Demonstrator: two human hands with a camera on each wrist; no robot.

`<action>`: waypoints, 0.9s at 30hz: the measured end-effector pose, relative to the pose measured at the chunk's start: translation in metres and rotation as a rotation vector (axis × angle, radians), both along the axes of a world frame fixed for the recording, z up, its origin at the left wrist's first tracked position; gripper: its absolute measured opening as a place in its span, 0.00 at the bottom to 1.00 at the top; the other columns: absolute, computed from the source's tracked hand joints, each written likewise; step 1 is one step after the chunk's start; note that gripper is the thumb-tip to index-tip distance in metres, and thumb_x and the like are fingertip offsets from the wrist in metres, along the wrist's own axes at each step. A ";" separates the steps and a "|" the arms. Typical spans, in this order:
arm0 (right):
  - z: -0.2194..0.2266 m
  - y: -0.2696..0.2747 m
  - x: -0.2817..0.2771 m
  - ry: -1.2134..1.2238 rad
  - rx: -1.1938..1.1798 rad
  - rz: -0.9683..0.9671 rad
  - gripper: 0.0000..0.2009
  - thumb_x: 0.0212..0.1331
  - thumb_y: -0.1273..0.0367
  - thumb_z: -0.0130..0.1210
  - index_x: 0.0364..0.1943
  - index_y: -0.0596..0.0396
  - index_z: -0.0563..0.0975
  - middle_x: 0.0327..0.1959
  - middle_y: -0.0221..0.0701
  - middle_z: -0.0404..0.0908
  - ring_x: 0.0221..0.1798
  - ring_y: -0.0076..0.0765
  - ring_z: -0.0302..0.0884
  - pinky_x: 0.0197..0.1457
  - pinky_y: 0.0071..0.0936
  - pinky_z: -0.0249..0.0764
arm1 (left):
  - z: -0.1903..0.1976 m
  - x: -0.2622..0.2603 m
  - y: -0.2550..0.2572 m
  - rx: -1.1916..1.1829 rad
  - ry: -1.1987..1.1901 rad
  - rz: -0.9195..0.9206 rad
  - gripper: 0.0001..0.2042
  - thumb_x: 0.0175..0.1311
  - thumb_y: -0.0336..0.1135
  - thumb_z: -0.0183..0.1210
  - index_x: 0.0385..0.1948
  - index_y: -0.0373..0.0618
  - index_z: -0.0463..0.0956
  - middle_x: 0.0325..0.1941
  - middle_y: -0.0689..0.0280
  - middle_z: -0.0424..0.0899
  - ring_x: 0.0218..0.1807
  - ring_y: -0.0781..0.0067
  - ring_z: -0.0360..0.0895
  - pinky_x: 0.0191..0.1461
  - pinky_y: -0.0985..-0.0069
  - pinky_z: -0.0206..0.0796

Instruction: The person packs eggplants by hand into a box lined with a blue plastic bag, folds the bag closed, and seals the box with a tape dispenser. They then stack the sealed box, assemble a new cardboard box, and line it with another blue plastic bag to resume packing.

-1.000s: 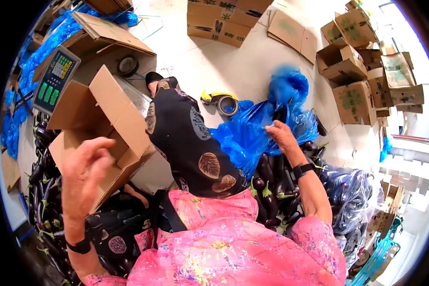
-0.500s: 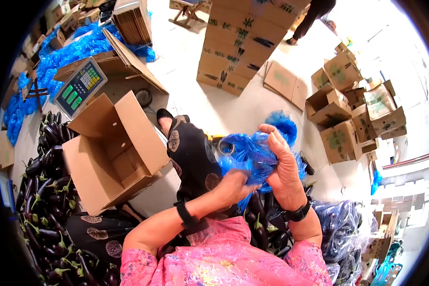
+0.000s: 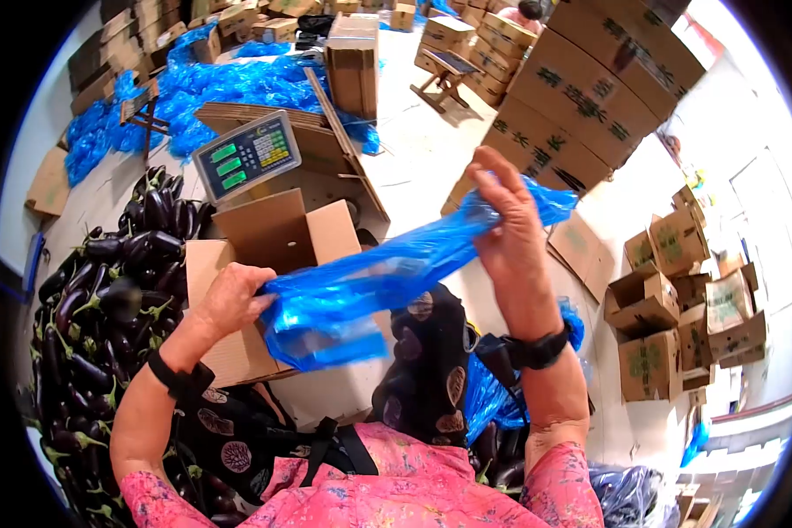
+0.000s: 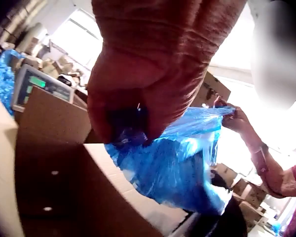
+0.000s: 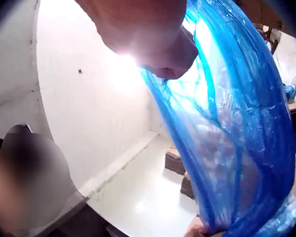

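A blue plastic bag [image 3: 387,268] is stretched between my two hands in the head view. My left hand [image 3: 231,304] pinches one end of it beside an open cardboard box [image 3: 233,339]. Higher up and to the right, my right hand [image 3: 512,224] grips the other end, with a loose tip of film past the fingers. From the left wrist, the film [image 4: 163,168] hangs in folds below the curled fingers, over the box's edge. In the right wrist view the sheer blue film [image 5: 256,123] runs down from the right hand [image 5: 153,44].
A heap of eggplants [image 3: 88,352] lies left of the box. Behind the box stands a scale display [image 3: 246,157]. Tall stacked cartons [image 3: 581,97] rise at the back, with loose boxes [image 3: 647,304] at right. More blue film [image 3: 493,387] lies by the right knee.
Both hands have moved up and left from the pile of blue bags, drawing one bag out taut between them. The left hand is now beside the box; the view has turned left.
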State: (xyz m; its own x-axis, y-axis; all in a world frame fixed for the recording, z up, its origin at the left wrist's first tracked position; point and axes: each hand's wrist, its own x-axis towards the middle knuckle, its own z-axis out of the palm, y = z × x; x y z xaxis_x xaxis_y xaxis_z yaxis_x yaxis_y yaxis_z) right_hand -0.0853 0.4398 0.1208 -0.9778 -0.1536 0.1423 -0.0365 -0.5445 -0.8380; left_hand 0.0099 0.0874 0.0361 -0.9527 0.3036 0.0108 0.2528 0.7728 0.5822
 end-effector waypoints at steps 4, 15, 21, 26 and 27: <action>-0.015 -0.061 0.009 0.297 0.586 -0.015 0.14 0.63 0.78 0.55 0.53 0.58 0.80 0.49 0.33 0.82 0.46 0.32 0.80 0.49 0.28 0.76 | -0.047 -0.018 -0.033 -0.285 0.001 -0.182 0.14 0.50 0.35 0.64 0.40 0.43 0.83 0.35 0.53 0.86 0.38 0.46 0.84 0.43 0.56 0.76; -0.124 -0.180 0.047 1.301 1.356 0.600 0.14 0.54 0.78 0.53 0.46 0.63 0.75 0.45 0.46 0.76 0.53 0.50 0.75 0.56 0.40 0.75 | 0.010 -0.049 0.003 0.759 -0.469 0.015 0.25 0.64 0.40 0.63 0.60 0.36 0.74 0.51 0.62 0.83 0.54 0.72 0.78 0.60 0.72 0.70; -0.118 -0.185 0.093 1.567 1.634 0.552 0.17 0.54 0.66 0.57 0.44 0.64 0.79 0.50 0.44 0.77 0.51 0.42 0.74 0.49 0.32 0.71 | -0.036 -0.051 -0.004 0.915 -0.293 0.243 0.10 0.65 0.26 0.54 0.43 0.39 0.83 0.40 0.62 0.88 0.42 0.72 0.84 0.50 0.74 0.76; -0.083 -0.160 0.132 1.392 1.244 0.784 0.16 0.55 0.66 0.58 0.47 0.59 0.79 0.58 0.47 0.75 0.54 0.43 0.76 0.50 0.33 0.73 | -0.031 -0.045 -0.041 1.511 -0.515 0.285 0.13 0.74 0.37 0.55 0.51 0.39 0.79 0.46 0.63 0.87 0.45 0.73 0.85 0.55 0.73 0.76; -0.071 -0.156 0.131 1.352 1.216 0.823 0.15 0.56 0.67 0.59 0.47 0.58 0.79 0.57 0.45 0.76 0.53 0.43 0.77 0.49 0.33 0.74 | -0.026 -0.041 -0.041 1.483 -0.535 0.247 0.15 0.74 0.38 0.55 0.54 0.39 0.77 0.49 0.63 0.86 0.48 0.72 0.84 0.57 0.71 0.76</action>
State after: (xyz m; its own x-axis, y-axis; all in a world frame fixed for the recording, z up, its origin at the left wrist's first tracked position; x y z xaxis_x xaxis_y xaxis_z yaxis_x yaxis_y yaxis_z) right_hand 0.0452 0.2842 0.0500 -0.0031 -0.9963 0.0859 -0.9313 -0.0284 -0.3631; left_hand -0.0313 0.0461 0.0103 -0.9657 0.1735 -0.1933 -0.2576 -0.5439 0.7986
